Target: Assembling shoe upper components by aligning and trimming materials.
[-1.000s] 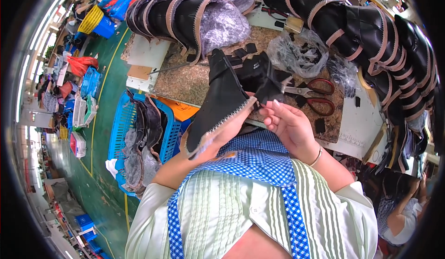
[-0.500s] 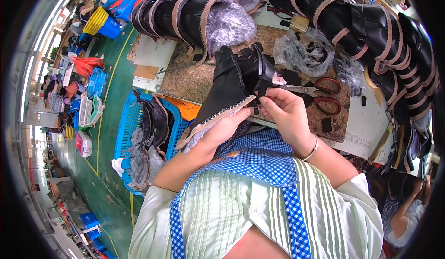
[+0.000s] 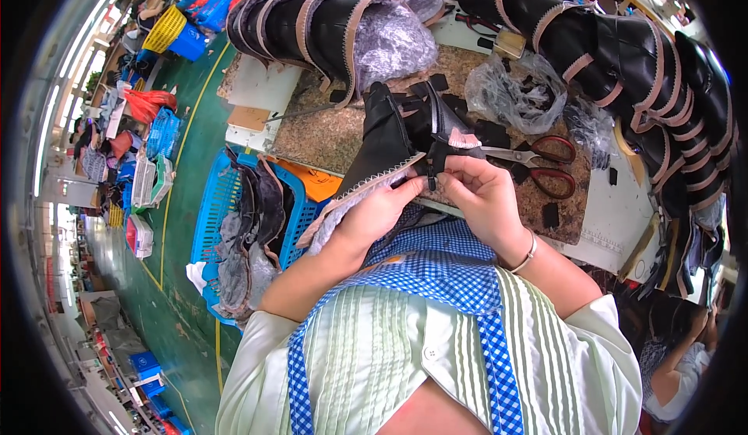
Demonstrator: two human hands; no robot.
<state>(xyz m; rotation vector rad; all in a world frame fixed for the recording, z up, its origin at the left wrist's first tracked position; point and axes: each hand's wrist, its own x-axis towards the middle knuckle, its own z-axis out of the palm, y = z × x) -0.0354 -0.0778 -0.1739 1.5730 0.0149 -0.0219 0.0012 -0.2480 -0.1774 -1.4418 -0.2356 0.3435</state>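
Note:
A black leather boot upper (image 3: pixel 380 140) with a zigzag-stitched tan edge and grey fluffy lining lies across the near edge of the worktable. My left hand (image 3: pixel 379 215) is closed on its lined lower edge, thumb toward the right. Close beside it, my right hand (image 3: pixel 485 195) pinches the end of a narrow black strip on the upper, thumb against forefinger; the fingertips partly cover the strip. A pale pink tab (image 3: pixel 463 140) shows just above my right fingers. Red-handled scissors (image 3: pixel 538 162) lie to the right of that hand, blades pointing toward it.
Stacked boot uppers (image 3: pixel 319 34) lie at the back left, more (image 3: pixel 615 53) along the right. A clear plastic bag (image 3: pixel 518 96) and small black scraps rest on the stone slab (image 3: pixel 312 135). Left of the table stands a blue basket (image 3: pixel 214 221) with lined pieces. Another person's arm (image 3: pixel 678 365) shows at lower right.
The upper's stitched edge has turned up a little, showing more grey lining above my left hand. My right hand has shifted slightly, still pinching. The whole view has moved slightly.

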